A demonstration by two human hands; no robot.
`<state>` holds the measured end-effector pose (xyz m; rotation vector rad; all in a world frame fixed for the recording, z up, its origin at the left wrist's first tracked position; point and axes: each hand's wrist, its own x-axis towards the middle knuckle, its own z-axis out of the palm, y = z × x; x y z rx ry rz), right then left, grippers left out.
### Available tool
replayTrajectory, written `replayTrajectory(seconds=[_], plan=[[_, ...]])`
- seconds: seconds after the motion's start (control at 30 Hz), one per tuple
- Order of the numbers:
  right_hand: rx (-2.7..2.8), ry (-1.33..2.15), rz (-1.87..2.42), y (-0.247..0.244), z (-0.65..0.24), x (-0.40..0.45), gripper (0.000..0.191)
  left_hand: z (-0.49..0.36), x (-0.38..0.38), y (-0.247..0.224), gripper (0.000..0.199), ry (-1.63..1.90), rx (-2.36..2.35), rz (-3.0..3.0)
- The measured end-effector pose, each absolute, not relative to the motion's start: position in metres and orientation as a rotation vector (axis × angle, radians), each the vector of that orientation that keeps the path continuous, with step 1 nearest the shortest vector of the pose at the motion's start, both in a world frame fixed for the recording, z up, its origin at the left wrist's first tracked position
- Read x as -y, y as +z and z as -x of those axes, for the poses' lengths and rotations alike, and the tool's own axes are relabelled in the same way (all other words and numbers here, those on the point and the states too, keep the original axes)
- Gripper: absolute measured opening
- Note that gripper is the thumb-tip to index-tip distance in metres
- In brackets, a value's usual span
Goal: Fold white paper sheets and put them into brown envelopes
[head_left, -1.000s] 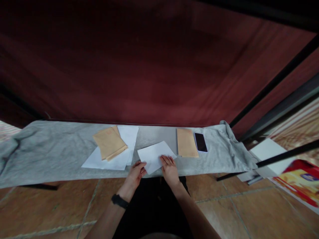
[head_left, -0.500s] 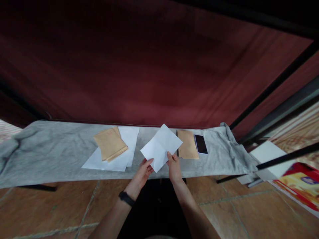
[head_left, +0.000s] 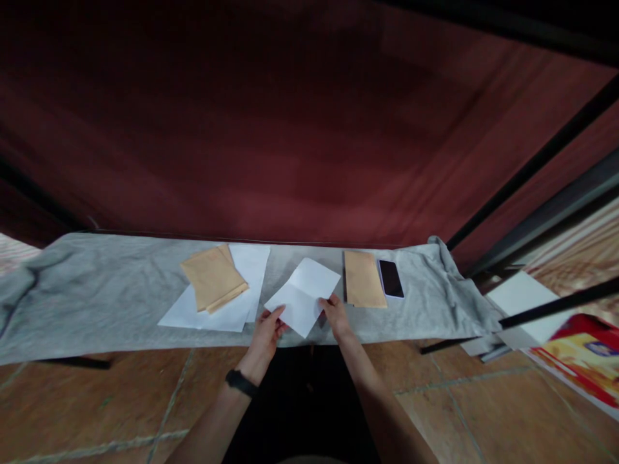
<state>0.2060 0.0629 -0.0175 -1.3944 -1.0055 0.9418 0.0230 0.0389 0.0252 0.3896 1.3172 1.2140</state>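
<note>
A creased white sheet of paper (head_left: 307,293) is held between my two hands above the grey cloth (head_left: 130,277). My left hand (head_left: 268,328) pinches its left lower edge, thumb on top and fingers underneath. On the right lower edge, my right hand (head_left: 334,314) grips it the same way. Left of the sheet lies a stack of brown envelopes (head_left: 213,278) on top of white paper sheets (head_left: 258,264). Just beyond my right hand is another brown envelope (head_left: 364,280), flat on the cloth.
A phone (head_left: 391,278) with a dark screen lies beside the right envelope. Behind the narrow cloth-covered surface rises a dark red panel (head_left: 300,161). Black metal bars (head_left: 536,164) slant along the right, where a red and yellow package (head_left: 587,348) stands on the tiled floor (head_left: 449,412).
Both hands have brought the paper lower and slightly left. Its crease now shows more clearly, with the far part bent against the near part. The envelopes and phone stay put.
</note>
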Motion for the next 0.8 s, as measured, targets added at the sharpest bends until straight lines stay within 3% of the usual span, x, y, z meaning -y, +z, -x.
replayTrajectory(seconds=[0.13, 0.23, 0.33, 0.47, 0.8], plan=[[1.094, 0.88, 1.452, -0.022, -0.209, -0.077, 0.029, -0.016, -0.046, 0.023, 0.022, 1.26, -1.377, -0.399], [1.115, 0.808, 1.517, -0.025, -0.211, -0.072, 0.041, -0.017, -0.047, 0.021, 0.027, 1.25, -1.397, -0.427], [1.225, 0.585, 1.598, -0.031, -0.213, -0.053, 0.056, -0.023, -0.039, 0.019, 0.031, 1.245, -1.399, -0.442], [1.586, 0.272, 1.585, -0.039, -0.219, -0.021, 0.061, -0.032, -0.024, 0.013, 0.032, 1.25, -1.348, -0.41], [2.11, 0.247, 1.451, -0.029, -0.237, 0.002, 0.074, -0.02, -0.009, 0.012, 0.028, 1.058, -1.436, -0.648]])
